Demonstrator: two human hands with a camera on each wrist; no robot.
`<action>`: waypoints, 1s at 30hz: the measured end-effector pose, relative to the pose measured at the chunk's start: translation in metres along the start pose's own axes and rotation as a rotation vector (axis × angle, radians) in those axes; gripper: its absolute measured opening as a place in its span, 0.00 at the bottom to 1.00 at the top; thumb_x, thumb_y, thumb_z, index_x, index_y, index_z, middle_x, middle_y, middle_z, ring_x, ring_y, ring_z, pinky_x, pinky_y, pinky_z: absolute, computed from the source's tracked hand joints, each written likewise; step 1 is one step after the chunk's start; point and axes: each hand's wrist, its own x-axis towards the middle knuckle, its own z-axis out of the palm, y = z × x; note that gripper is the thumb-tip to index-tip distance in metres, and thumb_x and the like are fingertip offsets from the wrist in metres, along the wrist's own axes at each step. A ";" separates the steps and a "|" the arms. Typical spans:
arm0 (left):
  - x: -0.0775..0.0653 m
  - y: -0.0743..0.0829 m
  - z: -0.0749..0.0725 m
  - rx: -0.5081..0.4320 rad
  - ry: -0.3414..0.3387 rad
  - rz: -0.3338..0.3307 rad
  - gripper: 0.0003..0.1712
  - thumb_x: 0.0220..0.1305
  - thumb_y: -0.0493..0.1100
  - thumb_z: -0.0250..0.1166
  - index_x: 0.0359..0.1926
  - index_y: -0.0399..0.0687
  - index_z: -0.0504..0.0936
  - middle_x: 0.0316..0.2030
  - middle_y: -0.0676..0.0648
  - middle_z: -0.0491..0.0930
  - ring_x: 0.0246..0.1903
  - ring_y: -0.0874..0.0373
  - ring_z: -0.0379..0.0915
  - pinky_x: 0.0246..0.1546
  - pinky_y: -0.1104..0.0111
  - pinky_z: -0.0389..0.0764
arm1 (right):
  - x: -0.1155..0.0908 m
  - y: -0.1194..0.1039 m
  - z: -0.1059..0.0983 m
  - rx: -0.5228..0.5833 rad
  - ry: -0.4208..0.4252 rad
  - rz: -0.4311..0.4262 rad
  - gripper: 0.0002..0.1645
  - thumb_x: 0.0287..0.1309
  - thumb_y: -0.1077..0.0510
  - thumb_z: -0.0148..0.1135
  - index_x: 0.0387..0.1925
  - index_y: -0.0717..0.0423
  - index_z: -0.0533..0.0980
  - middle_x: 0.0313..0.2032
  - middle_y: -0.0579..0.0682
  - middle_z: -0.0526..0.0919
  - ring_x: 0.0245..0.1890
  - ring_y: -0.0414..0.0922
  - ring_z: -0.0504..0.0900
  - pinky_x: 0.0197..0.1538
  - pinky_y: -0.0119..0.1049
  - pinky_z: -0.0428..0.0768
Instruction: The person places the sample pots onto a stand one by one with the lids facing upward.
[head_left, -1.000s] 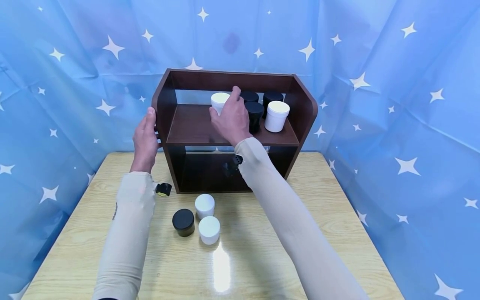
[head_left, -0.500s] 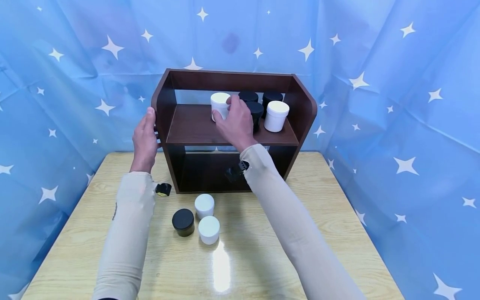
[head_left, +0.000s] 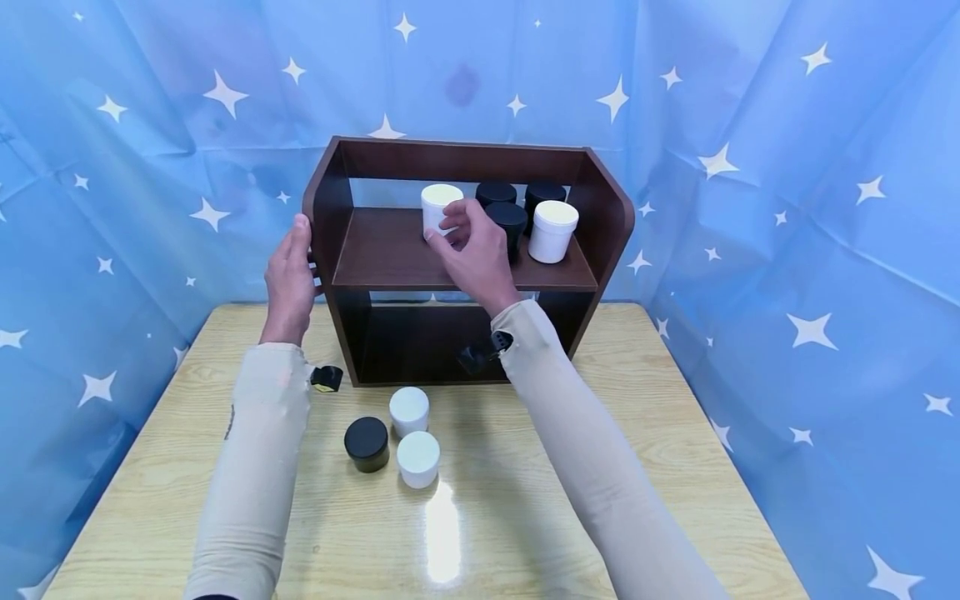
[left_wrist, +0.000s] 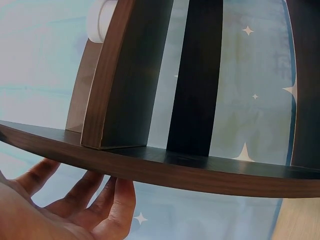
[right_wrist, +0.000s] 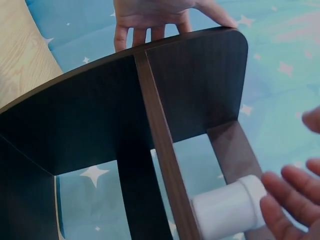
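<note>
A white lidded jar [head_left: 437,204] stands upright on the upper level of a dark brown two-tier shelf [head_left: 382,254]. My right hand [head_left: 483,254] is just in front of and to the right of this jar, its fingers loosely bent and parted with nothing between them. In the right wrist view the fingers [right_wrist: 295,192] are close to the lid of the white jar [right_wrist: 222,210]. My left hand [head_left: 288,283] rests against the outside of the shelf's left side panel; the left wrist view shows its extended fingers [left_wrist: 122,210] touching the panel [left_wrist: 200,182].
To the right on the upper level stand several black jars [head_left: 506,221] and another white jar [head_left: 553,233]. On the wooden table [head_left: 637,417] before the shelf are a black jar [head_left: 367,444] and two white jars [head_left: 417,460]. Blue star-patterned curtains [head_left: 795,208] surround the table.
My right hand has let go of the white jar and drawn back toward me and to the right, its fingers spreading. The jar stays standing, and my left hand has not moved.
</note>
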 end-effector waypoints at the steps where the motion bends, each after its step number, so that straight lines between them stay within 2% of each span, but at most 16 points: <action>1: 0.000 0.000 0.000 0.002 0.002 0.001 0.35 0.69 0.77 0.38 0.68 0.74 0.69 0.69 0.47 0.68 0.64 0.49 0.65 0.67 0.43 0.69 | -0.001 0.001 0.000 0.016 -0.011 -0.011 0.24 0.65 0.52 0.66 0.56 0.59 0.72 0.50 0.54 0.84 0.45 0.47 0.85 0.55 0.40 0.83; 11: 0.000 -0.001 0.002 0.005 0.019 0.004 0.36 0.68 0.78 0.39 0.67 0.72 0.71 0.67 0.47 0.70 0.60 0.52 0.67 0.64 0.45 0.72 | -0.014 0.012 0.004 0.190 -0.042 -0.167 0.22 0.61 0.58 0.70 0.53 0.62 0.74 0.48 0.56 0.84 0.46 0.47 0.86 0.54 0.41 0.84; 16: -0.001 0.000 0.002 0.016 0.025 0.002 0.37 0.67 0.79 0.39 0.67 0.73 0.71 0.66 0.46 0.70 0.60 0.52 0.67 0.64 0.45 0.72 | -0.020 0.014 0.003 0.270 -0.069 -0.238 0.22 0.59 0.61 0.70 0.53 0.63 0.74 0.48 0.60 0.83 0.46 0.50 0.86 0.54 0.44 0.84; 21: -0.001 0.001 0.001 0.019 0.023 -0.004 0.38 0.66 0.80 0.39 0.67 0.73 0.71 0.66 0.47 0.70 0.61 0.52 0.66 0.64 0.46 0.72 | -0.027 0.018 0.002 0.316 -0.121 -0.249 0.24 0.57 0.65 0.70 0.54 0.64 0.73 0.49 0.64 0.82 0.48 0.53 0.85 0.56 0.45 0.84; 30: -0.002 0.001 0.000 0.043 0.031 -0.009 0.38 0.66 0.80 0.38 0.67 0.72 0.72 0.66 0.47 0.70 0.59 0.52 0.67 0.63 0.48 0.73 | -0.042 0.028 0.005 0.345 -0.176 -0.259 0.30 0.50 0.69 0.75 0.55 0.65 0.73 0.51 0.63 0.82 0.50 0.54 0.84 0.58 0.46 0.83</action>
